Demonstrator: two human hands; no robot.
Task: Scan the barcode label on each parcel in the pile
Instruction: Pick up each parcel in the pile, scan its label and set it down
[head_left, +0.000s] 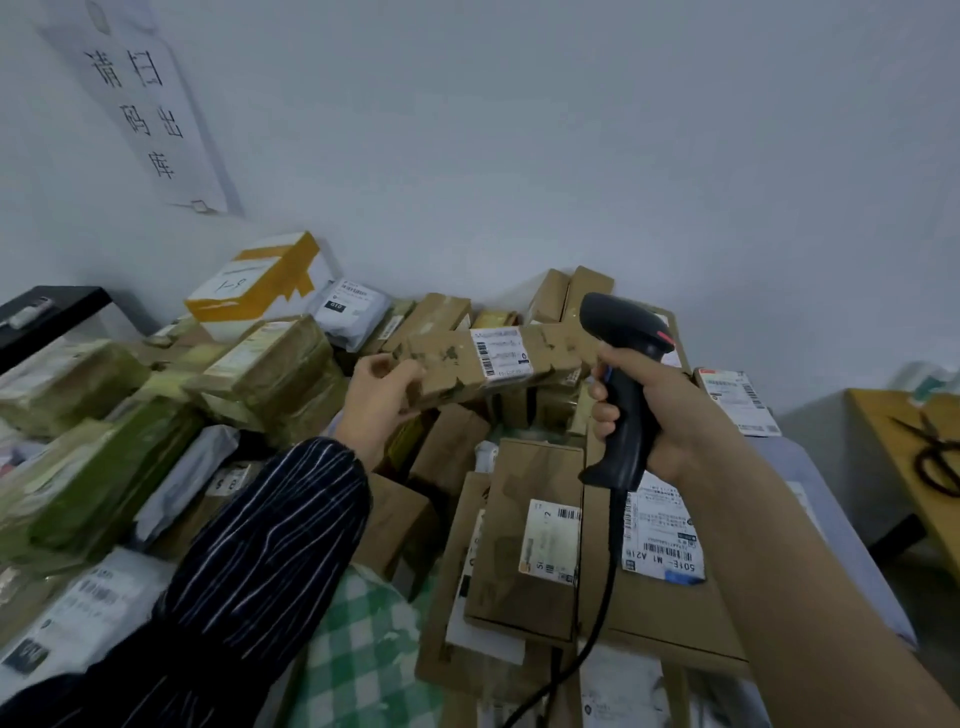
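Observation:
My left hand (382, 397) grips the left end of a long, worn cardboard parcel (447, 366) and holds it lifted above the pile. Its white barcode label (501, 353) faces me. My right hand (654, 410) is closed around the handle of a black corded barcode scanner (621, 384), just right of the parcel, with the scanner head level with the label. Below lie more parcels, among them a brown box with a label (535, 535) and a flat carton with a large white label (662, 535).
Green-taped parcels (104, 467) are stacked at the left, a white box with yellow tape (260, 283) against the wall. A green checked bag (358, 649) lies at the bottom. Scissors (935, 457) rest on a yellow table (883, 415) at the right. A paper sign (140, 104) hangs on the wall.

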